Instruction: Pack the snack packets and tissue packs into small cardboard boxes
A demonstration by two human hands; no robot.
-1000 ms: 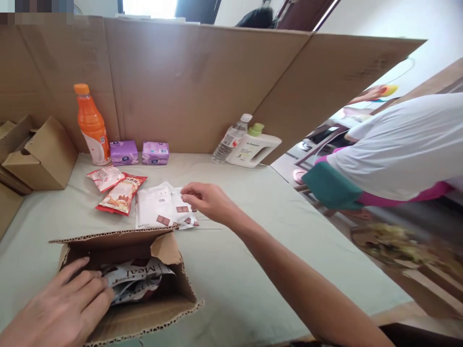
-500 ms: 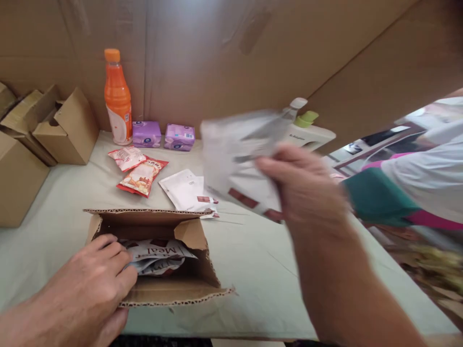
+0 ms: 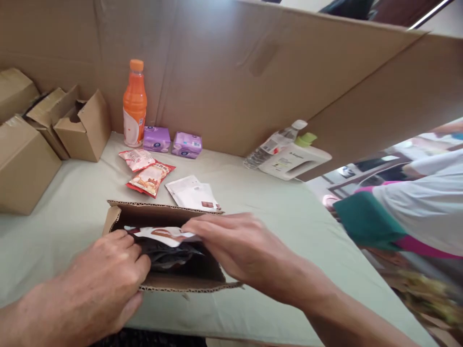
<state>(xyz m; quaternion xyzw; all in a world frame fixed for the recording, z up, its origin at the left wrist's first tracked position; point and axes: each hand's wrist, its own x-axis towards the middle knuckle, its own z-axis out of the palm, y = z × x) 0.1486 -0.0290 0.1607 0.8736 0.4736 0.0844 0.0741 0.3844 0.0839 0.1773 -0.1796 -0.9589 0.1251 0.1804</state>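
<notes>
A small open cardboard box point(image 3: 188, 288) stands at the table's near side. My left hand point(image 3: 97, 279) is closed over its left wall, fingers over the rim and thumb outside. Between the fingers of my right hand point(image 3: 235, 241) is the edge of a white packet point(image 3: 166, 235) with brown print, which sits partly inside the box opening. Dark, shadowed packets point(image 3: 168, 258) lie below it in the box. Just beyond the back flap are more white packets point(image 3: 191, 191), flat on the cloth. My right fingertips are partly hidden by the packet and the box.
Red snack bags point(image 3: 150, 178), purple tissue packs point(image 3: 187, 144) and an orange drink bottle point(image 3: 135, 106) are at the back. Cardboard boxes point(image 3: 85, 127) stand left. A clear bottle point(image 3: 271, 147) and a white jug point(image 3: 294, 161) lean against the cardboard wall. Another person point(image 3: 427, 197) is at right.
My right hand has brought the white packet down and left, from above the table into the box opening. My left hand stays on the box's left side. The camera view has shifted.
</notes>
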